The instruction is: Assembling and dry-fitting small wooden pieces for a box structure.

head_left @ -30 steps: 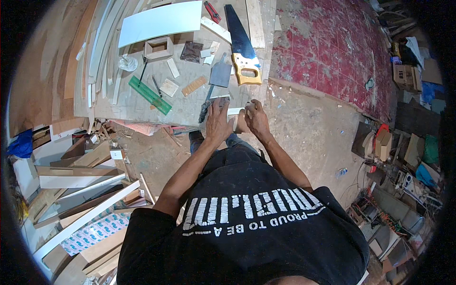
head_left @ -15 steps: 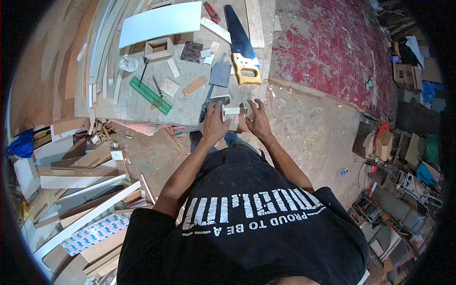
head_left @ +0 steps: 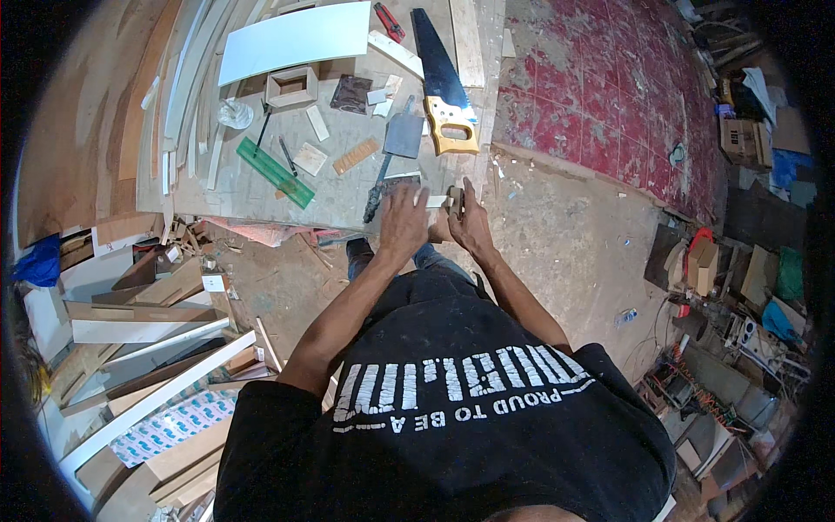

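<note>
At the near edge of the work board, my left hand lies with its fingers pointing forward over one end of a small pale wood strip, seeming to hold it there. My right hand grips a small olive-brown block upright at the strip's other end. Its fingers are closed along the block's right side. Beside my left fingers lies a dark, ragged handle-like thing. Just ahead is a flat grey blade-like plate, with a handsaw with a yellow handle to its right.
On the work board lie a green ruler, a small open wooden box, a white panel, a red cutter and several wood offcuts. Scrap boards pile up at the left. A red tiled floor spreads at the right.
My right hand has turned the small block upright and closed round it. My left hand has shifted right, its fingers now covering part of the pale strip.
</note>
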A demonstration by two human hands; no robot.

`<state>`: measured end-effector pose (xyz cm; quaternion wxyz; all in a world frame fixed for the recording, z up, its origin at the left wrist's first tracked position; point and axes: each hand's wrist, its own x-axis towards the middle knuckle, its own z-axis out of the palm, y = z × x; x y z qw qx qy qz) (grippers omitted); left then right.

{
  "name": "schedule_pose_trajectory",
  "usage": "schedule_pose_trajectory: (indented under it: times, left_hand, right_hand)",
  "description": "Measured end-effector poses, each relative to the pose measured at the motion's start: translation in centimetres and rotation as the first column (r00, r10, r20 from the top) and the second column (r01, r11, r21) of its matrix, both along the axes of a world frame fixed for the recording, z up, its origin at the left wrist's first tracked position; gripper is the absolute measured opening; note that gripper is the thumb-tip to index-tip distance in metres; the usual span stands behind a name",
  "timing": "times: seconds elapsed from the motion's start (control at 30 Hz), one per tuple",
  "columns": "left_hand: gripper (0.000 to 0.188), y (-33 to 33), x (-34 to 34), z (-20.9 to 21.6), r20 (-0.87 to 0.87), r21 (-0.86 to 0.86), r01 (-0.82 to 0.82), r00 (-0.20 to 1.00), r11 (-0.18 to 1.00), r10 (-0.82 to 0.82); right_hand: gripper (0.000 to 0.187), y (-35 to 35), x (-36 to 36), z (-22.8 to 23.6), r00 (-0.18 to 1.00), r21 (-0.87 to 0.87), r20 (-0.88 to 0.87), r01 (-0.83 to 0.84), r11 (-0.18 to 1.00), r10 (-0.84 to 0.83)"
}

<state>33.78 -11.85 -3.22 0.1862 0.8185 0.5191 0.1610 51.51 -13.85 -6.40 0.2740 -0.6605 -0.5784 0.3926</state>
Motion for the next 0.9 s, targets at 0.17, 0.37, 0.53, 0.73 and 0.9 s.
schedule_pose_trajectory:
  times: [0.17, 0.37, 0.53, 0.73, 0.9]
  left_hand:
    - [0.03, 2.2, 2.2, -1.3, -0.218, 0.006, 0.165, 0.963, 0.986, -0.16]
    - [0.015, 3.1, 3.8, -2.6, -0.402, -0.092, 0.261, 0.873, 0.961, -0.276]
    - [0.014, 3.1, 4.0, -3.5, -0.438, -0.078, 0.273, 0.854, 0.959, -0.279]
    - [0.014, 2.9, 4.0, -3.5, -0.402, -0.057, 0.287, 0.87, 0.956, -0.285]
    - [0.014, 2.4, 3.8, -3.7, -0.403, 0.043, 0.309, 0.875, 0.95, -0.266]
  right_hand:
    - [0.072, -0.3, -0.1, -0.7, 0.998, -0.017, -0.05, 0.03, 0.999, -0.031]
    - [0.062, -0.8, 0.0, -1.7, 0.995, -0.06, -0.061, 0.082, 0.995, -0.085]
    - [0.053, -0.8, 0.5, -1.7, 0.988, -0.076, -0.141, 0.053, 0.996, -0.063]
    - [0.049, -1.2, 1.3, -3.3, 0.982, -0.097, -0.188, 0.018, 0.995, -0.036]
    - [0.048, -1.1, 1.6, -3.0, 0.964, -0.133, -0.262, 0.021, 0.991, -0.056]
